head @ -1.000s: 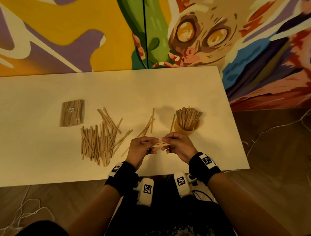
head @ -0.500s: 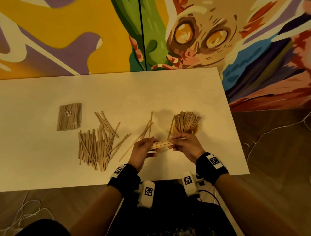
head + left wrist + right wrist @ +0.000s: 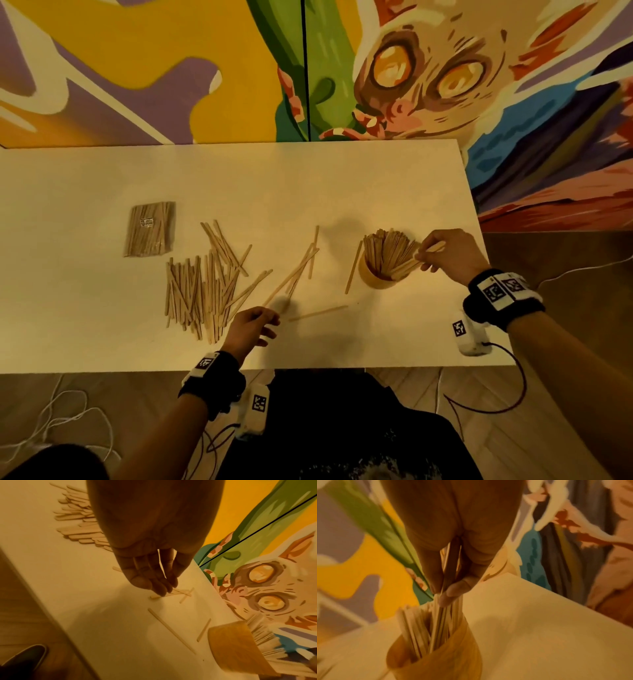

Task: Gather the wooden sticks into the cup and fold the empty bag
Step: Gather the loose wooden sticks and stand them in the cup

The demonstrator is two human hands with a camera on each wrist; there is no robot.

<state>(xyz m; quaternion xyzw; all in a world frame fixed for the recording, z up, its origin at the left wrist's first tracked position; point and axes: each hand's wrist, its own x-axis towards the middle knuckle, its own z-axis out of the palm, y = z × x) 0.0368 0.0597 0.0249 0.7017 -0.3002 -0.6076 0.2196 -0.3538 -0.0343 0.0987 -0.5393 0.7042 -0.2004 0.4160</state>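
A tan cup (image 3: 375,279) full of upright wooden sticks stands at the right of the white table (image 3: 308,188). My right hand (image 3: 423,255) pinches a small bundle of sticks (image 3: 407,265) whose lower ends are in the cup (image 3: 436,662); thumb and fingers (image 3: 452,589) press the bundle. My left hand (image 3: 274,320) reaches down near the front edge, its fairly straight fingertips (image 3: 161,592) touching a loose stick (image 3: 171,595). A big pile of sticks (image 3: 202,284) lies to the left. A flat labelled bag (image 3: 150,228) lies behind it, stick-coloured.
A few loose sticks (image 3: 298,270) lie mid-table, one single stick (image 3: 318,312) near the front and one (image 3: 353,267) leaning by the cup. The table's right edge is close to the cup. A painted wall stands behind; cables (image 3: 51,421) lie on the floor.
Both hands held one bundle together at the front. The right hand has carried it right into the cup; the left hand has let go and moved left to the loose sticks.
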